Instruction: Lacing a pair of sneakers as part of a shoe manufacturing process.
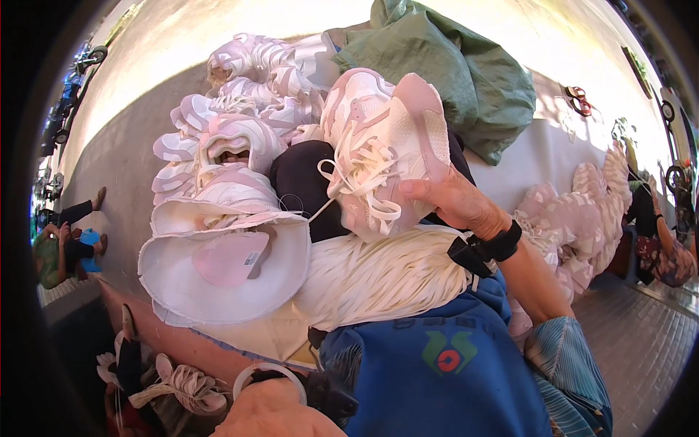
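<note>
My right hand [462, 200] grips a pink and white sneaker upper [364, 138] by its side, thumb on the outer face. Cream laces [371, 178] run through the front of this upper in loose loops, and one end trails down to the left. At the lower edge, close up, is part of my left hand or wrist [277, 411] with a white bangle and a black strapped device; its fingers are hidden. A thick bundle of cream shoelaces [386, 277] lies across my lap, below the held upper. On its left, an upper with white lining [175, 269] opens toward me.
More pink and white uppers [251, 87] are heaped at the left and back, and another pile [575, 218] stands at right. A green sack [444, 65] lies at the far side. Blue cloth [444, 379] covers my lap. People sit at both sides; sandals [579, 100] lie on the ground.
</note>
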`<state>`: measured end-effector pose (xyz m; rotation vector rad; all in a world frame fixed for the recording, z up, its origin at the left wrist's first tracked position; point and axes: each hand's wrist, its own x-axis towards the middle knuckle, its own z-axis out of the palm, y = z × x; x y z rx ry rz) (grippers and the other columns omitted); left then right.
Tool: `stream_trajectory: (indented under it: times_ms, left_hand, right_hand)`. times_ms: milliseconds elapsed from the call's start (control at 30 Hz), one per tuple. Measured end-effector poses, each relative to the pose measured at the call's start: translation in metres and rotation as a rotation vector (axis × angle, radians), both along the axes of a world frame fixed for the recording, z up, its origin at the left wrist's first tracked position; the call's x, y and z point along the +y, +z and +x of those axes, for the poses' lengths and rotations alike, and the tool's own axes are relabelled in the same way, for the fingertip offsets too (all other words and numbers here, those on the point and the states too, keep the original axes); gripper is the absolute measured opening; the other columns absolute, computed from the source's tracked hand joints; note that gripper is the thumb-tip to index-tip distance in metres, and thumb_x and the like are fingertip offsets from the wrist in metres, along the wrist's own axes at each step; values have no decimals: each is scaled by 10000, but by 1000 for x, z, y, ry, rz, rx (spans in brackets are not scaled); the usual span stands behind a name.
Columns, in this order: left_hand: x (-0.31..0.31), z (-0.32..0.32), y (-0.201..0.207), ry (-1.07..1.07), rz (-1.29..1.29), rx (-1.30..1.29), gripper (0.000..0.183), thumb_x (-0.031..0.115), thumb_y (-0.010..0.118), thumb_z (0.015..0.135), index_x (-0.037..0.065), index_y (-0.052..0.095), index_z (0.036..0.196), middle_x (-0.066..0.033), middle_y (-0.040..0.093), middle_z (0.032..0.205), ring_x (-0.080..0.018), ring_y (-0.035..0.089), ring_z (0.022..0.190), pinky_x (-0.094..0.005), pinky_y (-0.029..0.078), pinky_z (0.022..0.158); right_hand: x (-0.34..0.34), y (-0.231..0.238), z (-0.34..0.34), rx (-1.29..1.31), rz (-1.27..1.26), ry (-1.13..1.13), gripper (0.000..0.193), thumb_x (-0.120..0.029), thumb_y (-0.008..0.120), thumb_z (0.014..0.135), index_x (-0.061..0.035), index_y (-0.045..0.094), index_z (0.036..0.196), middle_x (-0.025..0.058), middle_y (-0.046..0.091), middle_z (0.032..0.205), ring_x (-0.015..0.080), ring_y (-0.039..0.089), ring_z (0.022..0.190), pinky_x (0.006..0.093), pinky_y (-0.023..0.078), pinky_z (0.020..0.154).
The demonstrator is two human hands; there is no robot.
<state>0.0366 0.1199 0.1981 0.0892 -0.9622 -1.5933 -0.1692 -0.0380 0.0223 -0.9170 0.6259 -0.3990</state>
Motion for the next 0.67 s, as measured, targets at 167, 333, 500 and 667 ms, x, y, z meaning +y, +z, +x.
stream_trajectory:
  times_ms: [167, 333, 500, 667]
  left_hand:
    - [29, -5, 12, 119, -74, -32, 129, 70, 636, 894, 109, 714, 990, -36, 608, 1233, -273, 628, 758, -329, 454, 629]
    - [38, 3, 8, 126, -178, -10, 139, 46, 603, 910, 91, 709, 988, -39, 607, 1230, -272, 627, 752, -323, 454, 620]
    - [55, 12, 2, 88, -261, 59, 154, 85, 597, 925, 105, 693, 1044, -38, 609, 1236, -277, 623, 734, -345, 461, 619]
    - [67, 23, -16, 656, -216, -16, 280, 206, 647, 939, -61, 601, 1010, -202, 622, 1053, -407, 666, 807, -513, 602, 612]
  right_hand:
    - [23, 83, 29, -94, -125, 59, 645, -201, 679, 918, -26, 370, 1456, 86, 587, 1266, 154, 565, 1116, 324, 488, 946]
    - [35, 89, 53, -48, -278, 139, 483, -201, 709, 904, -10, 527, 1308, 55, 641, 1127, 120, 564, 1010, 294, 487, 916]
    - [62, 81, 103, -82, -531, 99, 344, -290, 614, 913, 47, 684, 927, 114, 616, 600, 164, 560, 552, 379, 465, 540]
    - [74, 76, 127, 14, -552, 225, 378, -319, 653, 864, 49, 672, 952, 203, 642, 679, 291, 627, 616, 389, 497, 591]
